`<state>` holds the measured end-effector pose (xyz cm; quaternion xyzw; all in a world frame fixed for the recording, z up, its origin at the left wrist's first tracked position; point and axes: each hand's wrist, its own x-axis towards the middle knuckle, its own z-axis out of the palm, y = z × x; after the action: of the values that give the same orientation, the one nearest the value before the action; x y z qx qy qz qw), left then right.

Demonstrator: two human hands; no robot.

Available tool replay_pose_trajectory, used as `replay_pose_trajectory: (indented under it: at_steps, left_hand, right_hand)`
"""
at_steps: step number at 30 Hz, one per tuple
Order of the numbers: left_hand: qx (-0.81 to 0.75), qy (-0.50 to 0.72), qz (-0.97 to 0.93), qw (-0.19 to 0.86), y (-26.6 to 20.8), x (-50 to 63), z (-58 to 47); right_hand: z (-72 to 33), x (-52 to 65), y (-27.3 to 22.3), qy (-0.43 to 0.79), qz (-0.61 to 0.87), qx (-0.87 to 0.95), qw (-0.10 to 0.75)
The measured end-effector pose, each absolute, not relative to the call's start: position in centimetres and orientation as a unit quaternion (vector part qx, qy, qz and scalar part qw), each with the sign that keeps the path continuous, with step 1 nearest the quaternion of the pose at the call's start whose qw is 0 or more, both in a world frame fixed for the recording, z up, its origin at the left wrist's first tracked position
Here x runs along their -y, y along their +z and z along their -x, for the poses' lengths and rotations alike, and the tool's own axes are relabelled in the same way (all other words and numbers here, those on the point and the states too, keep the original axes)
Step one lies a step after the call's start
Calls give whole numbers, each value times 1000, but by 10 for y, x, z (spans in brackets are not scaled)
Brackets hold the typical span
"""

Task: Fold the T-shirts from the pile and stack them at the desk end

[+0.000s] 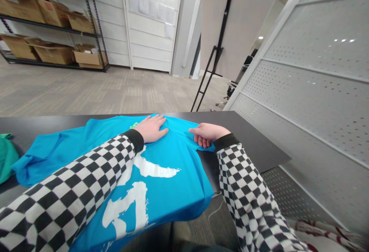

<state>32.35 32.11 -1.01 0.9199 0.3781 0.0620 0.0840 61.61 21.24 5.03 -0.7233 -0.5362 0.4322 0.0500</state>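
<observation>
A bright blue T-shirt (178, 200) with large white brush-stroke print and a small green mark near its top is spread over the dark table (253, 144). Its lower part hangs over the near edge. My left hand (152, 128) lies flat on the upper part of the shirt, fingers stretched out. At the sleeve on the right, my right hand (208, 133) is closed with its fingers curled on the fabric; the fingertips are partly hidden. The other sleeve (37, 156) reaches out to the left, somewhat creased.
Green cloth (7, 157) lies at the table's left end. A white perforated panel (311, 82) stands close on the right. Behind the table are a board on a black easel (221, 32) and a black shelf with cardboard boxes (54, 54). A thin white cable (216, 211) hangs below the table edge.
</observation>
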Motion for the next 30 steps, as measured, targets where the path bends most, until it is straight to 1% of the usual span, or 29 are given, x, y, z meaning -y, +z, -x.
replay_pose_trajectory:
  at_steps: [4,10,15,17,18,22,24,26,30]
  left_hand:
    - [-377,67,-919,89,-12,-323,-324]
    - [-377,63,-920,84,-12,-323,-324]
    - [-373,70,-921,89,-13,-324,-324]
    - [-373,72,-921,90,-13,-323,-324]
    - [-374,71,-920,90,-13,-323,-324]
    - [-376,59,-921,86,-11,-321,-324]
    - [-376,56,-921,83,-10,-320,-324]
    - [-375,65,-922,71,-7,-317,-325]
    - [-328,110,-938,33,-1,-310,-328]
  right_hand:
    - [-617,-211,51,418,732,537,43]
    - [-621,-211,52,359,767,532,6]
    - [-618,-209,54,342,778,528,10]
    - [-616,-210,55,326,783,529,25]
    - [-615,-210,56,305,785,537,46]
    - [-609,-216,55,164,763,591,204]
    - [-603,-220,50,110,737,619,248]
    - [-598,-226,41,81,717,648,243]
    - [-598,-238,23,55,711,674,194]
